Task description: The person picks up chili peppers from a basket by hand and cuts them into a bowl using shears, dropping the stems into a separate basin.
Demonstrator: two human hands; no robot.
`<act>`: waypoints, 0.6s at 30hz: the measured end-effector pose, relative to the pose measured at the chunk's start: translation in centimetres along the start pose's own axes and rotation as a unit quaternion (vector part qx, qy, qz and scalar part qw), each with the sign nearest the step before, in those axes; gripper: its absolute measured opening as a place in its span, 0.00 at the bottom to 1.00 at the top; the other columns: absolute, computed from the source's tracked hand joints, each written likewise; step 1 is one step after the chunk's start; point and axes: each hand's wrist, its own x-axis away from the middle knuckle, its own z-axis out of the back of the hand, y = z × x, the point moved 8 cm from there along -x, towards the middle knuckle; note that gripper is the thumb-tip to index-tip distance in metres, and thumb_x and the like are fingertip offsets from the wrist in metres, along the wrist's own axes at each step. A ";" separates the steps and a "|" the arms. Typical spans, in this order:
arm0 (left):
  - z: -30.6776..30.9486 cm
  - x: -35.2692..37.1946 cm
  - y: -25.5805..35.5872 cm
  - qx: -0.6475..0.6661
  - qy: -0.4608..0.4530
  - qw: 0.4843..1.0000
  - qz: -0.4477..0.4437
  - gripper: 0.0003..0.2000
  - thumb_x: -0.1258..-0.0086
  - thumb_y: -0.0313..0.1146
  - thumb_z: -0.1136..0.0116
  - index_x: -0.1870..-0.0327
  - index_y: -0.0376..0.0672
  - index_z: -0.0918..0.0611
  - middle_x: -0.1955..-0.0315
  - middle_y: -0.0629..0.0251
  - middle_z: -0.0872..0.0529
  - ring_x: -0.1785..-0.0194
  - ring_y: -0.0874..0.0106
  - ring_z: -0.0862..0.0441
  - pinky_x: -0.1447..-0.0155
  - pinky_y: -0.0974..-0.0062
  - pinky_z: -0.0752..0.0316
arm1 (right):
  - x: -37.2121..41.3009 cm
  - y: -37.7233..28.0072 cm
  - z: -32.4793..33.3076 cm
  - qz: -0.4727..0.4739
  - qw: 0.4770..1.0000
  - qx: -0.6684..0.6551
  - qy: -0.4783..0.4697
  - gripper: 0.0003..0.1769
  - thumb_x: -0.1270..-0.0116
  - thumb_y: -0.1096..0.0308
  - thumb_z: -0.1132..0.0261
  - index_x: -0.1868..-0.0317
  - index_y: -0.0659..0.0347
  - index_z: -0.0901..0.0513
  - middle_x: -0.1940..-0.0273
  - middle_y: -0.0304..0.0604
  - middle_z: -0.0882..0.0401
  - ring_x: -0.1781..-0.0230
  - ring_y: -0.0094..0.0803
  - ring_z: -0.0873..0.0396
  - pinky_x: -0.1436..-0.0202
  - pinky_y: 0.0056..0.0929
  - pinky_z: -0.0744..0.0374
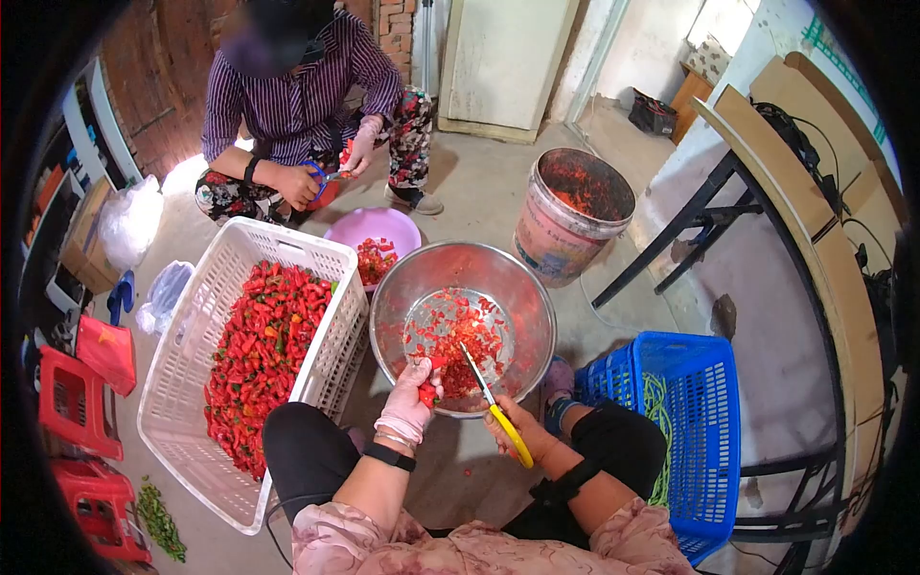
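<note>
My left hand, in a thin pale glove, is closed around a red pepper at the near rim of a wide metal basin. Cut pieces of red pepper lie scattered over the basin's bottom. In my right hand is a pair of scissors with yellow handles, its blades pointing up and left over the basin. To the left, a white plastic crate holds a large heap of whole red peppers.
Across from me a person works with blue-handled scissors above a pink bowl of cut peppers. A stained bucket stands beyond the basin. Blue crates sit at right, beside a table. Red stools stand at left.
</note>
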 end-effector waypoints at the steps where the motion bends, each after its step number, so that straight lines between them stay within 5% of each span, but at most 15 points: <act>1: 0.0 0.0 -0.1 0.000 0.000 1.000 0.000 0.04 0.37 0.28 0.45 0.63 0.44 0.25 0.70 0.66 0.21 0.70 0.73 0.24 0.70 0.75 0.26 | 0.0 -0.5 -0.3 0.027 0.999 0.029 -0.011 0.22 0.36 0.56 0.41 0.47 0.59 0.34 0.68 0.35 0.30 0.75 0.22 0.30 0.72 0.21 0.29; 5: -0.5 0.6 -1.1 0.010 0.022 1.000 0.003 0.05 0.37 0.30 0.43 0.63 0.45 0.25 0.74 0.69 0.22 0.76 0.77 0.28 0.73 0.76 0.30 | -0.9 0.3 -0.2 0.116 0.975 0.189 0.022 0.27 0.38 0.56 0.39 0.46 0.63 0.36 0.66 0.44 0.28 0.63 0.31 0.27 0.59 0.27 0.28; 18: -2.9 2.8 -1.9 -0.194 0.077 0.978 0.013 0.05 0.35 0.29 0.47 0.61 0.40 0.26 0.77 0.62 0.18 0.82 0.76 0.27 0.80 0.79 0.30 | -0.9 -1.1 1.5 0.120 0.941 0.292 0.124 0.30 0.44 0.48 0.36 0.49 0.60 0.32 0.65 0.56 0.23 0.63 0.52 0.23 0.61 0.38 0.26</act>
